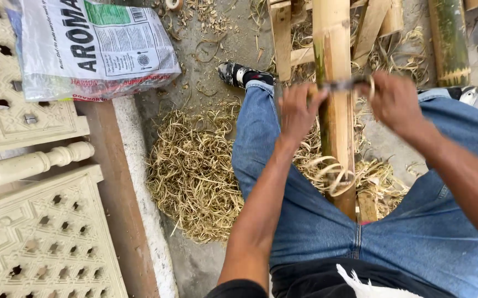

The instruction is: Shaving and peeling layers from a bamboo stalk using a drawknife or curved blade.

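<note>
A thick bamboo pole point(335, 116) runs away from me between my legs in blue jeans. Across it lies a metal blade with a handle at each end point(345, 84). My left hand point(298, 110) is closed on its left end, left of the pole. My right hand point(396, 102) is closed on its right end, right of the pole. Both hands are blurred. Pale curled shavings point(335, 176) hang off the pole just below the blade.
A heap of straw-coloured shavings point(195, 171) covers the concrete floor left of my left leg. Cream carved lattice panels point(35, 237) and a printed plastic sack point(92, 47) lie at the left. More bamboo point(448, 38) and wooden slats point(283, 36) lie ahead.
</note>
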